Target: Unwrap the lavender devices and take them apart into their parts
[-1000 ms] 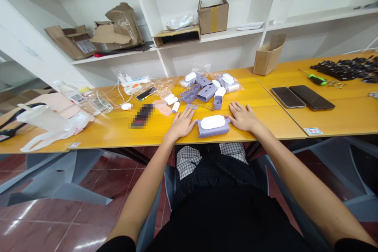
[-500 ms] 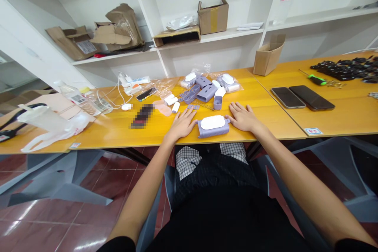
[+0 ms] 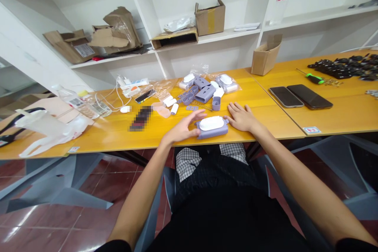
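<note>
A purple plastic case with a white oval bristled top (image 3: 212, 129) lies at the table's front edge between my hands. My left hand (image 3: 183, 128) is at its left side, thumb and fingers apart around the near corner; whether the thumb touches it I cannot tell. My right hand (image 3: 240, 117) rests flat on the table just right of the case, fingers spread. Behind them sit loose purple housings (image 3: 206, 93), a small purple cup (image 3: 216, 103), thin springs (image 3: 205, 106), a flat purple piece (image 3: 192, 108) and white cylinders (image 3: 174, 109).
Bagged purple-and-white pieces (image 3: 226, 82) lie at the back. Two phones (image 3: 309, 97), a green-handled screwdriver (image 3: 314, 78) and a heap of black parts (image 3: 339, 69) are to the right. A cardboard box (image 3: 266, 56) stands behind. Plastic bottles (image 3: 75, 100) and a white bag (image 3: 53, 128) are left.
My left hand has lifted from lying flat on the table and turned toward the case, its thumb and fingers now apart at the left end. My right hand stays flat.
</note>
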Tool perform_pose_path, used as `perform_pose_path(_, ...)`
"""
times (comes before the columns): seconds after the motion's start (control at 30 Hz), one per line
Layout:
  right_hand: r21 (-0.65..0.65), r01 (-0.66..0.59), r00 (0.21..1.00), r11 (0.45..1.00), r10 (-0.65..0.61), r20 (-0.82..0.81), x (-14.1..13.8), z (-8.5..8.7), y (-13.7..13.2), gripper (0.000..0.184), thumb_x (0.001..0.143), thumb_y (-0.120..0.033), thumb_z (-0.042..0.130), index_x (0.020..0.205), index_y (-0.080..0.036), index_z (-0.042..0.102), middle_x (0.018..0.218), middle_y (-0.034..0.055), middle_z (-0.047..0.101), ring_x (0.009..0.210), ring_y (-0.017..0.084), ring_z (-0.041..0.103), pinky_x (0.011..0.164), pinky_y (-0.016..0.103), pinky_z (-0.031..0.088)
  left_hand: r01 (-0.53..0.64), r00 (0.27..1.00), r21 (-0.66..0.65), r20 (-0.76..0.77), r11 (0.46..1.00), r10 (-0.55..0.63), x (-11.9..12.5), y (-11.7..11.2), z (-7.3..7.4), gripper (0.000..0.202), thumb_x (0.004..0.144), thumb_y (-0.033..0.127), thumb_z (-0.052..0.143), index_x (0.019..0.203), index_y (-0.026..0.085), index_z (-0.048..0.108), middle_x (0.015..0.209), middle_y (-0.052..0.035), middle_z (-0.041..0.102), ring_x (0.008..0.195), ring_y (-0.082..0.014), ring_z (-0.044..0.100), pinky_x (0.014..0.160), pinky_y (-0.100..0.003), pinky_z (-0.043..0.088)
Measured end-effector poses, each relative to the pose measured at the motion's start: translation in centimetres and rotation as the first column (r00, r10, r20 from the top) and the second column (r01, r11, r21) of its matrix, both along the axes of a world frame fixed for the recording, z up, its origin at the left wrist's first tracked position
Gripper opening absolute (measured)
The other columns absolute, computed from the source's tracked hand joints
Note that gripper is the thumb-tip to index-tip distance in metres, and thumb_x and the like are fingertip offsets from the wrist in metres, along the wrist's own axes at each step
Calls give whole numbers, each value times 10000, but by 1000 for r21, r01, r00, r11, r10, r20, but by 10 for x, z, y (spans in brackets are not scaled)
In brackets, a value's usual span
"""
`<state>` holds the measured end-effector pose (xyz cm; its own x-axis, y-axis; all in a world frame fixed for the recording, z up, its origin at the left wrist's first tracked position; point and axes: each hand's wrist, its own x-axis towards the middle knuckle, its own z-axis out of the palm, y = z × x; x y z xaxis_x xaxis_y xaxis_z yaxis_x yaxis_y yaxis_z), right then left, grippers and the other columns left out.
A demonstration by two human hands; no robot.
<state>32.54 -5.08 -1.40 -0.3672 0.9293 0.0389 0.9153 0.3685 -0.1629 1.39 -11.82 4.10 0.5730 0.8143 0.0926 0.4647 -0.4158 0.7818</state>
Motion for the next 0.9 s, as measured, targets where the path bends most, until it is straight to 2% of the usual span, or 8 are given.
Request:
perform_pose_path(0.07, 5, 0, 1000, 1000, 1, -4, 0, 0, 0, 771, 1075, -595, 223, 1673, -133, 375, 1780, 164, 268, 1655, 373, 237, 1288, 716, 191, 31, 992, 39, -124, 999, -26, 7, -6, 4, 1121, 797, 644, 849, 1701, 311, 275, 1724, -129, 410, 1587, -382, 409, 1290, -578, 386)
perform_pose_path(0.13, 8, 2, 1000, 1000, -2, -10, 0, 0, 0, 763, 1076, -589, 231, 1670, -134, 381, 1778, 167, 276, 1653, 373, 245, 1290, 711, 190, 16, 979, 90, -205, 996, 3, 11, -7, 0, 1171, 754, 582, 902, 1703, 319, 269, 1750, -114, 361, 1604, -380, 378, 1309, -585, 355)
perform_pose_path(0.2, 14, 3, 1000, 1000, -3, -14, 0, 0, 0, 748, 1077, -582, 243, 1663, -142, 393, 1775, 167, 290, 1649, 373, 256, 1290, 704, 195, -44, 979, 123, -193, 991, 67, 10, -3, -8, 1091, 782, 525, 893, 1683, 297, 321, 1723, -122, 409, 1582, -357, 419, 1314, -556, 356)
perform_pose_path(0.3, 31, -3, 1000, 1000, 3, -23, 0, 1, -1, 729, 1077, -576, 264, 1644, -146, 424, 1764, 174, 322, 1638, 383, 278, 1281, 703, 214, -178, 980, 141, -65, 974, 189, 5, 8, -23, 934, 817, 465, 867, 1614, 240, 434, 1619, -149, 536, 1473, -327, 555, 1276, -519, 419)
perform_pose_path(0.37, 48, -12, 999, 999, 13, -32, 1, 1, -1, 716, 1078, -575, 275, 1625, -149, 450, 1753, 181, 346, 1628, 390, 298, 1271, 706, 229, -225, 973, 137, -12, 965, 229, 3, 13, -28, 909, 803, 450, 880, 1582, 227, 468, 1557, -152, 592, 1408, -322, 608, 1243, -516, 457)
perform_pose_path(0.5, 63, -20, 999, 998, 23, -43, 1, 1, -1, 698, 1079, -572, 288, 1604, -154, 479, 1742, 186, 372, 1613, 403, 323, 1256, 715, 245, -233, 970, 164, -33, 959, 242, 4, 12, -29, 915, 769, 464, 911, 1558, 254, 499, 1495, -126, 633, 1363, -326, 624, 1222, -526, 473)
perform_pose_path(0.73, 66, -17, 1000, 998, 18, -18, 1, 0, 0, 671, 1063, -518, 329, 1604, -150, 479, 1748, 181, 361, 1614, 393, 324, 1257, 710, 249, -224, 959, 277, -108, 934, 262, 9, 9, -27, 805, 808, 539, 877, 1497, 261, 567, 1485, -105, 612, 1370, -333, 594, 1226, -507, 455)
perform_pose_path(0.9, 64, -16, 1000, 998, 17, -21, 1, 0, 1, 662, 1060, -524, 336, 1596, -166, 487, 1749, 173, 364, 1611, 400, 328, 1258, 700, 253, -209, 962, 287, -113, 935, 250, 10, 8, -26, 756, 837, 530, 857, 1488, 264, 579, 1453, -99, 615, 1370, -317, 588, 1236, -493, 442)
